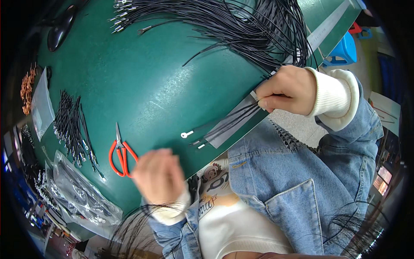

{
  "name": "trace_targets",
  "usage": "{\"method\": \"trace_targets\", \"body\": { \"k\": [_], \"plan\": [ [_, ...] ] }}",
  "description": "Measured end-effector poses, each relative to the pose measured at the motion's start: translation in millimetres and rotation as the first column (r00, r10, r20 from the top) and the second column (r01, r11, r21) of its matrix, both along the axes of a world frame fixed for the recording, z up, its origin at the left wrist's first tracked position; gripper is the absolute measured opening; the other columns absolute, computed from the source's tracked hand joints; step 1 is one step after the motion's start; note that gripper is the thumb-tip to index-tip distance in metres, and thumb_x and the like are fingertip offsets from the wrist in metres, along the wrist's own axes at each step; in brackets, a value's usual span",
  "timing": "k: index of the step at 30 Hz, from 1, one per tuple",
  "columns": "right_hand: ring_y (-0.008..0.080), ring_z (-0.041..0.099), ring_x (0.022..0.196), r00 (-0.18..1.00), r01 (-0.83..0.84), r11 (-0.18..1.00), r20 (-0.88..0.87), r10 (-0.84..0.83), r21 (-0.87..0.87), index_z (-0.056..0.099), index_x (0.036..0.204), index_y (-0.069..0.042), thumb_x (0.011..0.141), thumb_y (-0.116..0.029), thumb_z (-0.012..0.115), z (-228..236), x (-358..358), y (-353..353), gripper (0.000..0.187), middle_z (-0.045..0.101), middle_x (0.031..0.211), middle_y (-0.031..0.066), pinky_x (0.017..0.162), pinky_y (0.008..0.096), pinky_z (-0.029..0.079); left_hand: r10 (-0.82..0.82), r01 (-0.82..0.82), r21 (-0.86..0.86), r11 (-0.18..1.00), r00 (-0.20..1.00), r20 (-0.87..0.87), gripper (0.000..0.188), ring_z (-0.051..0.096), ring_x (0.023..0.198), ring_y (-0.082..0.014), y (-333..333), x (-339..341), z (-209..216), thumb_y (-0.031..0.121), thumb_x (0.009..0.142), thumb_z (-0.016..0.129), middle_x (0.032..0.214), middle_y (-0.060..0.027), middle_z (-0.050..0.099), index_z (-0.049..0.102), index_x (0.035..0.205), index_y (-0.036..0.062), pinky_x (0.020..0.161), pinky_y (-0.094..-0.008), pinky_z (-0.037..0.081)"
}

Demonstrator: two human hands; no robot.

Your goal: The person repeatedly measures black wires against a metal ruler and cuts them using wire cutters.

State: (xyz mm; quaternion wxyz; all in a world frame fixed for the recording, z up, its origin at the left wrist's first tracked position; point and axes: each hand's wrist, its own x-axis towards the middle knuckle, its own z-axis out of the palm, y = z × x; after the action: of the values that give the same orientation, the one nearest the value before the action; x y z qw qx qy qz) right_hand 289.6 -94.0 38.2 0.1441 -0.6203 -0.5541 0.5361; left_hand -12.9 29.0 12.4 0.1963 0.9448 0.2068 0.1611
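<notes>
At the right edge of the table, my right hand (288, 90) is closed in a pinch round a few thin black cables (236, 118). They stretch leftward and end in bare metal terminals; one ring terminal (186, 135) shows plainly. My left hand (158, 176) is smeared by motion at the table's near edge, so its fingers are unclear. Just left of it lie red-handled scissors (119, 151), blades pointing away; whether the hand touches them I cannot tell. Beyond my right hand spreads a large bundle of black cables (258, 30), with metal terminals at its far left end.
On the left of the green table (142, 77) are a smaller pile of black cables (71, 123), clear plastic bags (82, 190) and copper-coloured pieces (28, 88). A dark glossy object (61, 32) lies at the far left. A blue stool (343, 49) stands beyond the right edge.
</notes>
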Motion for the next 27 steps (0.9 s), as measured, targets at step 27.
{"method": "trace_targets", "body": {
  "k": [27],
  "plan": [
    [0.0105, 0.048, 0.058, 0.945, 0.178, 0.970, -0.304, -0.122, 0.164, 0.061, 0.080, 0.000, 0.095, -0.017, 0.049, 35.0, -47.0, 70.8, 0.026, 0.056, 0.066, 0.0030, 0.055, 0.0249, 0.039, 0.097, -0.147, -0.761, 0.632, 0.989, -0.110, 0.031, 0.060, 0.051, -0.0185, -14.2, 26.4, 46.7, 0.002, 0.071, 0.055, 0.061, -0.0076, 0.058, 0.058, 0.102, -0.0011, 0.052, -0.0283, 0.047]
  ]
}}
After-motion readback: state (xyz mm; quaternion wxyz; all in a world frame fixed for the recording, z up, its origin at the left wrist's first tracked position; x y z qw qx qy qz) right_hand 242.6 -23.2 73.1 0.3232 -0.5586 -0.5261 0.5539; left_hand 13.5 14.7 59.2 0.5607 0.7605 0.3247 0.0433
